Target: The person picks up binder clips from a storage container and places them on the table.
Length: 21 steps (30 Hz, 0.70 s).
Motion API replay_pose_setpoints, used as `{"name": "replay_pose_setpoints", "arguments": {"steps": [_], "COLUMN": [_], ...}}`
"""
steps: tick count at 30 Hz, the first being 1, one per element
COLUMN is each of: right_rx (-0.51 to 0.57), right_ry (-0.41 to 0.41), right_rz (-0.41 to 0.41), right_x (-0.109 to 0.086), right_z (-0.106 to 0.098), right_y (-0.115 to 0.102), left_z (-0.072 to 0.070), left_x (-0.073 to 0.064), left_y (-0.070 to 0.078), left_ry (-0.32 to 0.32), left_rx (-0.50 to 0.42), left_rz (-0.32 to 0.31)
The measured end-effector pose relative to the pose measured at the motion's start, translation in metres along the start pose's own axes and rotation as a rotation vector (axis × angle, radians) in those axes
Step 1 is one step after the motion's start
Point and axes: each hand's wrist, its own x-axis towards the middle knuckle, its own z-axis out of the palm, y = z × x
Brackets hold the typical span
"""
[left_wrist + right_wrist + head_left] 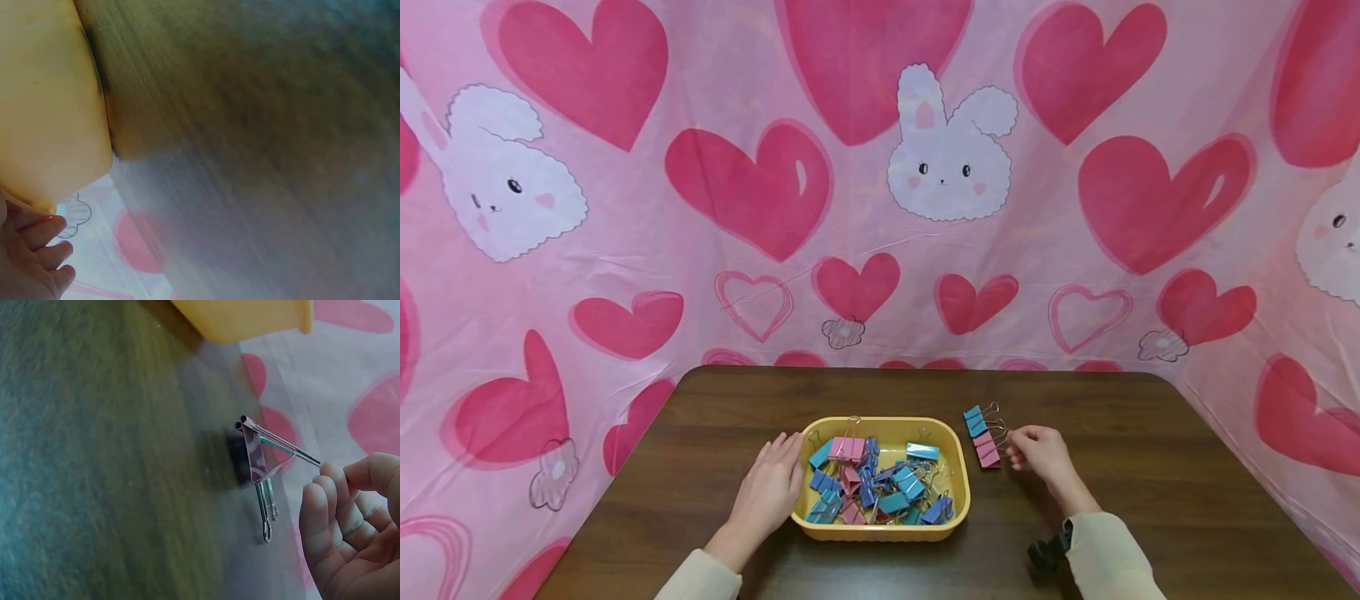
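A yellow plastic basket [880, 533] holds a jumble of blue, pink, teal and purple binder clips [908, 482]. My left hand [767, 492] rests on its left rim with fingers nearly straight; the left wrist view shows those fingers [47, 256] beside the rim corner. To the basket's right, a short row of clips lies on the table, blue clips [976, 421] at the far end and pink clips [987, 450] nearer. My right hand [1041, 454] pinches a wire handle of a pink binder clip [256, 453] between thumb and forefinger. Its other handle points down to the table.
The dark wooden table [737, 400] has a pink cloth [865, 217] with hearts and rabbits rising behind it and along both sides. A black device [1048, 550] is strapped to my right wrist, close over the table.
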Motion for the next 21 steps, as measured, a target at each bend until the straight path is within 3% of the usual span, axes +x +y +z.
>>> {"name": "replay_pose_setpoints", "arguments": {"steps": [5, 14, 21], "right_rx": [-0.015, -0.077, -0.077], "right_ry": [-0.002, 0.044, 0.064], "right_rz": [0.013, 0.004, -0.127], "right_x": [0.001, -0.002, -0.011], "right_z": [0.002, 0.0, 0.001], "right_y": [0.002, 0.001, -0.023], "left_z": [-0.001, -0.001, -0.002], "left_x": [0.0, -0.001, 0.0], "left_y": [0.0, 0.0, 0.0], "left_ry": [0.044, 0.028, -0.004], "left_rx": [0.004, 0.0, 0.0], "left_rz": [0.044, 0.027, -0.005]}}
